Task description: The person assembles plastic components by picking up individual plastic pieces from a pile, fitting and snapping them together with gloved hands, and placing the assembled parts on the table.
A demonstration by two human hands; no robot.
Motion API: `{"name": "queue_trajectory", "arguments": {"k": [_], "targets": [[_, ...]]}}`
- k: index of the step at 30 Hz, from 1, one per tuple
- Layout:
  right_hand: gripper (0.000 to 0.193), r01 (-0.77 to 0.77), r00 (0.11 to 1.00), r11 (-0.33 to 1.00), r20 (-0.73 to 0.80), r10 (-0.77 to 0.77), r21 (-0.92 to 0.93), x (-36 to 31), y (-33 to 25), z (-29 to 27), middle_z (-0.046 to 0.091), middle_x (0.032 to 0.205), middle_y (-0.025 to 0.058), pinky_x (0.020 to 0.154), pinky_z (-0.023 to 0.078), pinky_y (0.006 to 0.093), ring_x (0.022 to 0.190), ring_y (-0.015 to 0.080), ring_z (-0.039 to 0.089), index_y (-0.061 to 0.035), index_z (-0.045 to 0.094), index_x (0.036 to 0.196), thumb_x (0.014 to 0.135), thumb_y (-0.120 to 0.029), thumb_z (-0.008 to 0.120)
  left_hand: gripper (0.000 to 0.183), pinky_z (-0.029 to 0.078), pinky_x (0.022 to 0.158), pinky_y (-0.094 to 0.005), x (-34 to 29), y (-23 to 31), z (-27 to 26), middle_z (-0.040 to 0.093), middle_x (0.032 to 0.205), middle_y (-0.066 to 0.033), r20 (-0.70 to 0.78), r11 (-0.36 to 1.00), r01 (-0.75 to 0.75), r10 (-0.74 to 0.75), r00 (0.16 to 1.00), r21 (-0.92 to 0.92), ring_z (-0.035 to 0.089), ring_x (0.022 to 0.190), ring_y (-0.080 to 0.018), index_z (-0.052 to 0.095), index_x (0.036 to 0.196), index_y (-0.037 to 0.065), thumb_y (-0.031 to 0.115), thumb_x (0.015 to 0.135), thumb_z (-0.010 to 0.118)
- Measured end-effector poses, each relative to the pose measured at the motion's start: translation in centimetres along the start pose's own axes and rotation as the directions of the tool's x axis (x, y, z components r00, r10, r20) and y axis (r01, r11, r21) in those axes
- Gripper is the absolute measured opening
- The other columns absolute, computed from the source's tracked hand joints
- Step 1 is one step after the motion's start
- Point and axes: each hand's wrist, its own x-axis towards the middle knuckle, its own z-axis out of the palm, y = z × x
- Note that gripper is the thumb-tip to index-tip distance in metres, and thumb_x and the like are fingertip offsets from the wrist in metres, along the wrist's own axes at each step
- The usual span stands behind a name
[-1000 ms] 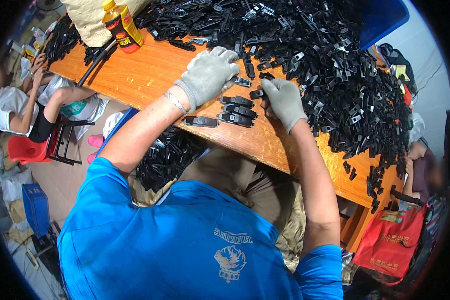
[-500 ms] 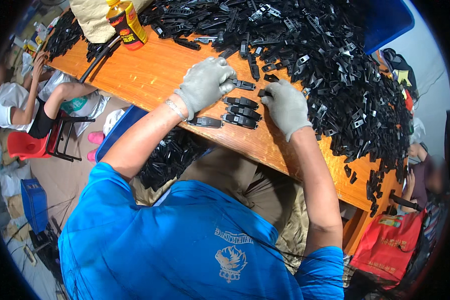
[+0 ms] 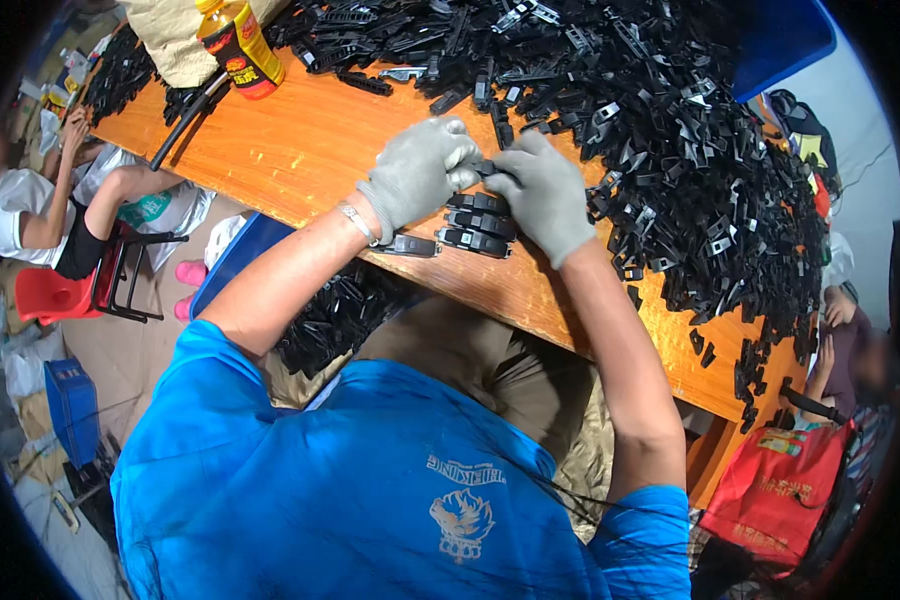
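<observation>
My left hand (image 3: 420,170), in a grey glove, is closed on one end of a small black plastic part (image 3: 487,169) above the wooden table. My right hand (image 3: 547,196), gloved the same way, pinches the other end, so the two hands nearly meet. Much of the part is hidden by fingers. Just below them, several long black plastic pieces (image 3: 475,239) lie stacked side by side on the tabletop. Another black piece (image 3: 410,246) rests apart to their left, by the table's near edge.
A large heap of black plastic parts (image 3: 690,180) covers the table's far and right side. A drink bottle (image 3: 240,48) stands at the far left by a beige sack (image 3: 175,45). More parts lie in a blue bin (image 3: 232,265) below the edge. Other people sit left and right.
My right hand has moved left and away from me to meet my left hand at the black plastic part. The left hand has shifted only slightly.
</observation>
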Motion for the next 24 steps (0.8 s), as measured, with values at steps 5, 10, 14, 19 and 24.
{"name": "queue_trajectory", "arguments": {"k": [5,10,14,19,24], "targets": [[0.021,-0.031,0.986,0.999,0.162,0.036,-0.032,1.0,-0.4,-1.4,0.072,0.102,0.0089,0.083,0.058,0.0448,0.095,0.0315,0.072,-0.0129,0.083,0.094,0.087,-0.033,0.083,0.016,0.058,0.090,-0.0453,1.0,0.1,-1.4,0.073,0.107,-0.0110,0.205,0.992,0.126,-0.120,0.971,-0.016,0.070,0.104,-0.0343,0.080,0.105,0.010,0.018,0.091,0.081],[0.023,-0.158,0.987,0.987,0.004,0.158,-0.002,-0.3,1.9,-3.3,0.075,0.105,0.0097,0.086,0.059,0.0446,0.100,0.0318,0.073,-0.0148,0.084,0.103,0.091,-0.034,0.081,0.025,0.057,0.100,-0.0447,2.2,-0.1,-3.7,0.075,0.121,-0.0139,0.470,0.958,0.217,-0.107,0.876,-0.188,0.071,0.116,-0.0336,0.079,0.117,0.008,0.018,0.095,0.075],[0.031,-0.289,0.943,0.919,0.085,0.321,-0.268,0.8,0.9,-2.5,0.069,0.124,0.0141,0.090,0.061,0.0485,0.104,0.0375,0.074,-0.0180,0.076,0.125,0.095,-0.025,0.077,0.031,0.055,0.102,-0.0448,4.5,2.3,-1.2,0.072,0.122,-0.0142,0.127,0.987,0.094,-0.111,0.986,0.129,0.068,0.119,-0.0341,0.073,0.127,0.011,0.026,0.100,0.070],[0.031,-0.258,0.946,0.921,0.119,0.302,-0.292,0.3,2.5,-2.4,0.072,0.119,0.0154,0.092,0.061,0.0477,0.104,0.0399,0.075,-0.0133,0.076,0.124,0.094,-0.022,0.078,0.017,0.055,0.090,-0.0485,5.3,3.2,-0.3,0.070,0.101,-0.0124,0.102,0.972,0.115,-0.138,0.985,0.206,0.067,0.103,-0.0358,0.071,0.097,0.008,0.025,0.094,0.074],[0.027,-0.342,0.935,0.925,0.157,0.318,0.167,-1.0,0.3,-3.3,0.079,0.110,0.0201,0.093,0.060,0.0415,0.103,0.0383,0.076,-0.0042,0.080,0.114,0.093,-0.020,0.074,0.015,0.052,0.085,-0.0498,2.9,0.7,-0.9,0.068,0.098,-0.0116,0.137,0.993,0.043,-0.058,0.989,0.111,0.065,0.098,-0.0365,0.067,0.097,0.010,0.017,0.089,0.077]]}}
